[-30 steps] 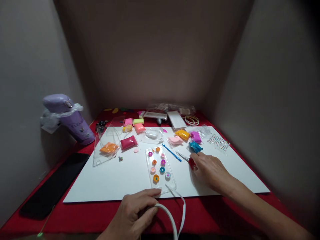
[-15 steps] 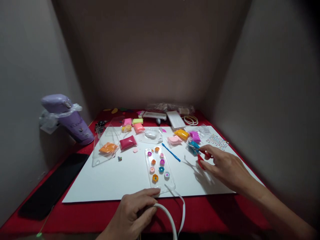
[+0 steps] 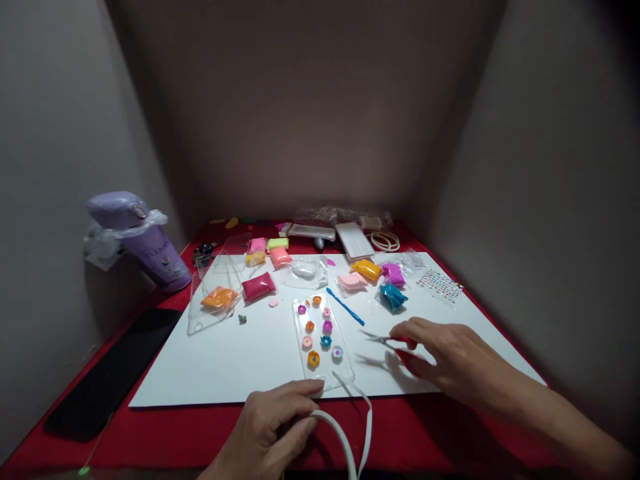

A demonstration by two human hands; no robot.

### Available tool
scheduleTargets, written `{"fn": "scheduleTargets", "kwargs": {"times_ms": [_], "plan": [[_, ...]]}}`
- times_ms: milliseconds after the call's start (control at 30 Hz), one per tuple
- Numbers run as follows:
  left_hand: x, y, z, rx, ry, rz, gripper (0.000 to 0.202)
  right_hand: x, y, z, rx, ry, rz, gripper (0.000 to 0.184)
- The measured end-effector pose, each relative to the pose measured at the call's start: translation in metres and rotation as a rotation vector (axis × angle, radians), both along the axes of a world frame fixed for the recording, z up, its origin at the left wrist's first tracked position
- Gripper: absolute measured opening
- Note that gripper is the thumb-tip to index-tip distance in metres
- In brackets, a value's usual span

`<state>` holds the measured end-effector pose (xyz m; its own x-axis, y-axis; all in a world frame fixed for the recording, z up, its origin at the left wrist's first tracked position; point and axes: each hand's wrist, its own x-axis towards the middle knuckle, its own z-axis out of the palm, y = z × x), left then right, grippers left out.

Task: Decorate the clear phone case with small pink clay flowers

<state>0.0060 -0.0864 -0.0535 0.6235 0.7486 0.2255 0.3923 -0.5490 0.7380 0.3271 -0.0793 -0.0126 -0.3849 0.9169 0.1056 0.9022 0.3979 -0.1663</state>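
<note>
My left hand [image 3: 273,427] is closed on a white flat cord [image 3: 339,432], pinched between thumb and fingers, with its index finger at the bottom edge of a clear phone case [image 3: 325,372]. The cord loops down and its loose end lies over the case's lower edge. Small clay-like flowers in several colours sit on the case, among them an orange flower [image 3: 313,359] and a blue flower [image 3: 326,341]. To the right, my right hand [image 3: 450,353] grips red-handled scissors [image 3: 383,339], the blades pointing left toward the case and slightly apart.
On the white board [image 3: 200,373] are a blue stick tool [image 3: 345,306], a blue packet [image 3: 393,297], a crimson packet [image 3: 259,287], an orange packet [image 3: 219,297] and a gem sheet [image 3: 440,283]. A black phone-like slab [image 3: 115,373] and purple tumbler [image 3: 159,257] stand left.
My right hand has drawn the scissors back from the blue packet, nearer to me, and their blades have swung to point left. My left hand stays at the case with the cord.
</note>
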Motion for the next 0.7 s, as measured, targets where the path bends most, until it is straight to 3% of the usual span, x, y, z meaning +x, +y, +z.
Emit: {"fn": "scheduleTargets", "kwargs": {"times_ms": [200,500,700], "plan": [[-0.002,0.001,-0.003,0.007,-0.004,-0.006,0.019,-0.007,-0.009,-0.006,-0.051,-0.138,0.120,0.013],[-0.001,-0.001,0.000,-0.012,-0.042,0.022,0.019,-0.017,-0.008,-0.004,-0.073,-0.113,0.177,0.029],[-0.001,-0.003,-0.001,-0.030,-0.122,0.072,0.022,-0.023,-0.002,0.001,-0.143,-0.059,0.209,0.027]]}}
